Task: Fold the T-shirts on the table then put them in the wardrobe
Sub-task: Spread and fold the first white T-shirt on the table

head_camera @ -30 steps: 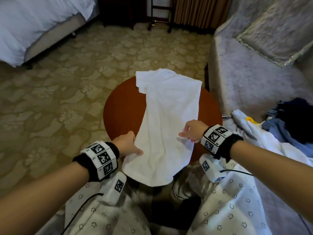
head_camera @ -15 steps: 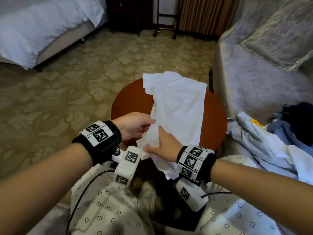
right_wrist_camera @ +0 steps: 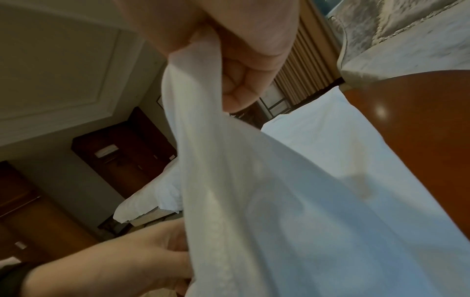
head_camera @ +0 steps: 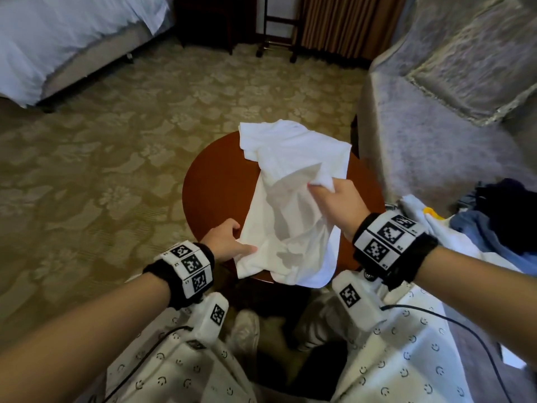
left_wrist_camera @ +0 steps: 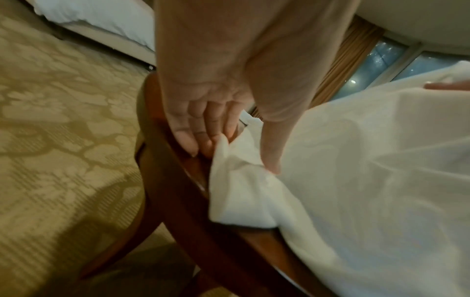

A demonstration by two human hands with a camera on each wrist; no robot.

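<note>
We have one white T-shirt [head_camera: 293, 199] on the round wooden surface [head_camera: 215, 193], and its long axis runs away from us: collar end at the far rim, hem end hanging over the near rim toward our knees. That axis is what the fold turns on, as we judge it, because the near end has to travel along it toward the collar.

Our right hand [head_camera: 338, 200] is the one carrying the cloth. Its fingers [right_wrist_camera: 241, 80] are clamped on a bunch of fabric lifted off the surface, roughly over the shirt's middle, so the collar end lies straight ahead of that hand and slightly left. The cloth droops from the grip down to the near edge.

Our left hand [head_camera: 225, 241] sits at the shirt's near left edge. In the left wrist view its fingers [left_wrist_camera: 190, 132] lie fairly straight and close together against the surface beside the cloth, with the thumb pressing down on a fold of the fabric, so it pins rather than lifts.

The right hand is nearer the collar; the left anchors the hem end. A heap of other clothes [head_camera: 465, 228] lies to our right, well apart from the surface.
</note>
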